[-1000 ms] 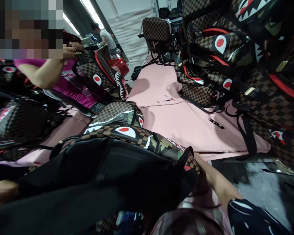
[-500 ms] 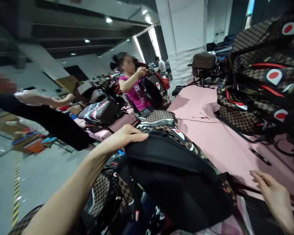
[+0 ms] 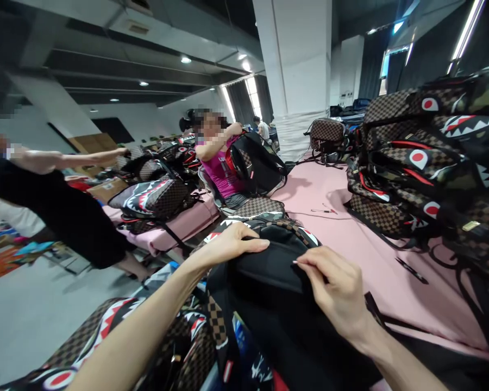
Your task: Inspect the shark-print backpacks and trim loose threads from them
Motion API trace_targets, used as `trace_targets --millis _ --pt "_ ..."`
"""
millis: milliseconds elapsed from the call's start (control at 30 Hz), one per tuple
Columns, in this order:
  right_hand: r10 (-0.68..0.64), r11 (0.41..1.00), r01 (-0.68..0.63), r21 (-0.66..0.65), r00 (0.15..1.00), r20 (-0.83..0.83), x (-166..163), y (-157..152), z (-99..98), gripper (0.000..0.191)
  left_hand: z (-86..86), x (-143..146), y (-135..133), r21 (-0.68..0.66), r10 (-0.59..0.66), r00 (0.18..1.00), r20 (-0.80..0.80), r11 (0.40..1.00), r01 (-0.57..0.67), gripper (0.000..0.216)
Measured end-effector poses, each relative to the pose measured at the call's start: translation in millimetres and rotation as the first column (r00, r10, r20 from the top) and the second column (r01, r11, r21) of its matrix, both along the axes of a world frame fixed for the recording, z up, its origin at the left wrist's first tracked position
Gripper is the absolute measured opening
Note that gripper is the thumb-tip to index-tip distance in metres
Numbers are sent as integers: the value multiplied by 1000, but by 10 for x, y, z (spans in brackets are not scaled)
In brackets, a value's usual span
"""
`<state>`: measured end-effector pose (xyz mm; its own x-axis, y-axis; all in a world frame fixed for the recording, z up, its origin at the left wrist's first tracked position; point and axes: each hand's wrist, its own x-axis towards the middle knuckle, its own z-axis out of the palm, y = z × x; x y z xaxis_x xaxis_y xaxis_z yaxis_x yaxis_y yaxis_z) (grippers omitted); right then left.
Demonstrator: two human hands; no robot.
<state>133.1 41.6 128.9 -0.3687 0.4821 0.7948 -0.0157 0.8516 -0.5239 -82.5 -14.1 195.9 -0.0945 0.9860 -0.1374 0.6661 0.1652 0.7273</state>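
A backpack (image 3: 269,309) with a black back panel, checkered strap and shark-face print stands in front of me, its black side towards me. My left hand (image 3: 240,241) holds its top edge, thumb on the black panel and fingers over the far side. My right hand (image 3: 334,282) is closed in a pinch at the upper right of the black panel. Whatever its fingertips hold is too small to make out. Another checkered backpack (image 3: 261,206) lies just beyond this one. More shark-print backpacks (image 3: 187,342) lie below my left forearm.
A pink-covered table (image 3: 326,217) runs along the right, bearing a slim black tool (image 3: 411,270), a small red-and-black item (image 3: 324,210) and a tall pile of backpacks (image 3: 424,157). Across from me, a seated person (image 3: 224,168) handles a black-backed backpack. Another person (image 3: 61,206) stands at left.
My right hand has come from over the table at right to the backpack's black panel, its fingers now pinched. My left hand keeps its hold. The seated person's backpack has turned its black side outward.
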Motion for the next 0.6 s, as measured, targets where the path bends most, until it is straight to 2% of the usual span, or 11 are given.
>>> trace_targets --millis 133,200,267,300,367,433,500,600 --pt "-145 973 116 200 980 137 -65 -43 0 20 -12 -11 -5 16 0 1000 -16 1000 1 52" --pt "-174 966 131 223 966 190 62 -31 -115 21 -27 -49 -7 12 3 1000 -10 1000 -3 52" --pt "-186 971 147 188 960 210 298 9 -271 20 -37 -100 -12 3 -8 1000 -12 1000 8 52" --pt "-172 980 145 136 961 216 438 38 -344 17 -40 -122 -20 0 -33 999 -30 999 33 53" --pt "-122 988 138 -62 968 218 708 106 -448 10 -47 -139 -54 6 -154 980 -123 988 156 53" --pt "-69 938 125 -324 982 178 888 160 -476 9 -77 -102 -119 47 -296 903 -313 944 326 45" --pt "-40 842 106 -530 990 134 927 183 -443 15 -159 -18 -203 92 -374 747 -550 862 499 33" --pt "144 731 -11 -683 980 138 752 164 -364 20 -396 118 -321 137 -294 485 -824 727 673 19"
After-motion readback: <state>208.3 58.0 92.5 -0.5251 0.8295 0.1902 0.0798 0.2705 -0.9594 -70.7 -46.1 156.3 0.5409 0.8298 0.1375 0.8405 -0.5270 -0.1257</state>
